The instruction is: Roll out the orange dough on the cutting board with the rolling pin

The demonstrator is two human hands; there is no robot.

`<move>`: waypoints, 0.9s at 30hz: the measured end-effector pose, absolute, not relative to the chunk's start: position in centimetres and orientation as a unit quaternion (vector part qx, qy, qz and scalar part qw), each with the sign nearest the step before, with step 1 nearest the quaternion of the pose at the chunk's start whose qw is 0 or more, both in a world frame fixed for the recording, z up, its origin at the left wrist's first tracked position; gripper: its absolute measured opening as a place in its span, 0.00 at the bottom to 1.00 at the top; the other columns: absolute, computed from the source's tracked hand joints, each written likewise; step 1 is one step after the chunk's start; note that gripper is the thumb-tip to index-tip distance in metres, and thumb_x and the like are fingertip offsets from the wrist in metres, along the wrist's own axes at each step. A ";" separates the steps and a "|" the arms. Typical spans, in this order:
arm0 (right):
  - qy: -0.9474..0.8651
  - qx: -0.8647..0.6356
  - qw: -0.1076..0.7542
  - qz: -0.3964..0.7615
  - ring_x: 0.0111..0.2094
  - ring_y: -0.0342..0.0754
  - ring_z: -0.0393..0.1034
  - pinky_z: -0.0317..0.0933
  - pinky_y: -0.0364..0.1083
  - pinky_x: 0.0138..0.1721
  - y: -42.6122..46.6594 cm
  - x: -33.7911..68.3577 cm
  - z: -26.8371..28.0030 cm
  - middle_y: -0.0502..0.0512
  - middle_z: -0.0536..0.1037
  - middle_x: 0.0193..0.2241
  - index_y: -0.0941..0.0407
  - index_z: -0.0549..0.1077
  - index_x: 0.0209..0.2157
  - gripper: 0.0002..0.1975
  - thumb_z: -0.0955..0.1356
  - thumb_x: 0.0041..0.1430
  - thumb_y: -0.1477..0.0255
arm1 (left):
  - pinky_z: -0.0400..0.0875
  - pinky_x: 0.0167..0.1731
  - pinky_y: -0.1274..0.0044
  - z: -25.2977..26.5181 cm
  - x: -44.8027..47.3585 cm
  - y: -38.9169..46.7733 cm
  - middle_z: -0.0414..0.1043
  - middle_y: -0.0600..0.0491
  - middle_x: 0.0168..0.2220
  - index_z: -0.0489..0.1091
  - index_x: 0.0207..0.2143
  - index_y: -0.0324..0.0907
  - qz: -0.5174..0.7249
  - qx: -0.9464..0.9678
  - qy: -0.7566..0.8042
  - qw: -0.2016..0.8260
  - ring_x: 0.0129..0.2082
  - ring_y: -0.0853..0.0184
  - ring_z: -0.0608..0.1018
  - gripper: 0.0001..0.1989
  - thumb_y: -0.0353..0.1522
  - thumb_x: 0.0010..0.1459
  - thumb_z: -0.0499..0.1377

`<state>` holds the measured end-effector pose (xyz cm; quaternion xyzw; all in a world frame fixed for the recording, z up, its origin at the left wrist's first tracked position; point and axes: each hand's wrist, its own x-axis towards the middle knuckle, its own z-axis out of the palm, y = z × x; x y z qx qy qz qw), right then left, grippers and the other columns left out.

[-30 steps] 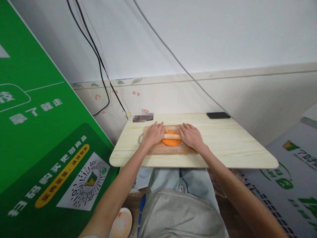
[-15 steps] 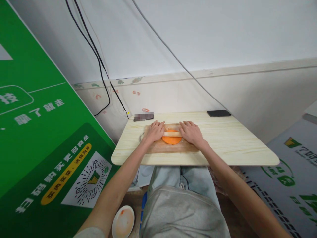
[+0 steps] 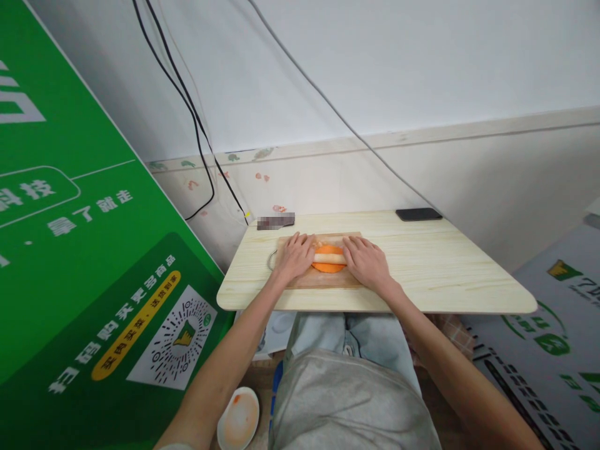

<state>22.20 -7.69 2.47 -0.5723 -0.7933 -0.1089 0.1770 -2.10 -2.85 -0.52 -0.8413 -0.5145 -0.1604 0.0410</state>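
Note:
A pale wooden rolling pin (image 3: 329, 258) lies crosswise over a flat round of orange dough (image 3: 329, 268). My left hand (image 3: 296, 255) is on the pin's left end and my right hand (image 3: 366, 259) on its right end, fingers bent over it. Both hands hide the ends of the pin. Under the dough lies a wooden cutting board (image 3: 323, 281) with a metal ring handle (image 3: 271, 259) at its left side. Orange dough shows on both the near and far sides of the pin.
The board rests on a light wooden table (image 3: 445, 269) against the wall. A black phone (image 3: 419, 214) lies at the back right, a blurred dark object (image 3: 275, 221) at the back left. Below stands a stained white bowl (image 3: 239, 420). Green (image 3: 94, 250) and grey panels flank the table.
Both hands have moved the rolling pin slightly toward me over the dough. The whole view has shifted a little, so the scene sits further right.

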 end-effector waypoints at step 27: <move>-0.802 -0.539 0.217 -0.136 0.66 0.57 0.67 0.57 0.54 0.67 -11.3 22.1 0.7 0.66 0.76 0.62 0.65 0.72 0.64 0.27 0.54 0.77 0.67 | 0.56 0.72 0.61 -0.9 -2.6 -6.4 0.67 0.43 0.69 0.65 0.67 0.37 -0.184 -0.834 -0.519 0.046 0.72 0.59 0.63 0.27 0.34 0.73 0.41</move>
